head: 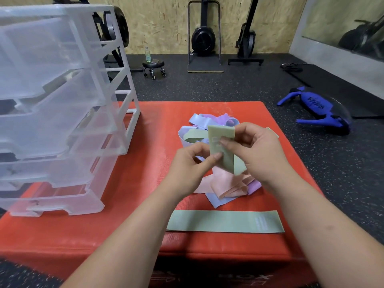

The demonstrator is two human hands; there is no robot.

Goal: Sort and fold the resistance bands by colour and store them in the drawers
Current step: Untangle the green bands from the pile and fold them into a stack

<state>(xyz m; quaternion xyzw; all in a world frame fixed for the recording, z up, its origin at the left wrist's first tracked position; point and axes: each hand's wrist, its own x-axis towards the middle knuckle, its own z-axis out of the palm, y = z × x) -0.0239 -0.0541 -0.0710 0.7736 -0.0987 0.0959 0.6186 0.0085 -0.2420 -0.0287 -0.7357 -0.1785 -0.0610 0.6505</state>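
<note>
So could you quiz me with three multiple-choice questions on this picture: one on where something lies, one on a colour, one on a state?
1. Where does the flat green band lie?
A. In a drawer
B. On the red mat, nearest the camera
C. On the black floor

2. What colour is the held band?
A. Green
B. Pink
C. Blue

3. How does the drawer unit stand?
A. Several drawers pulled out
B. All shut
C. Tipped over

Answers: B, it lies stretched out on the red mat; A, the left hand and right hand pinch pale green; A, drawer fronts jut forward.
</note>
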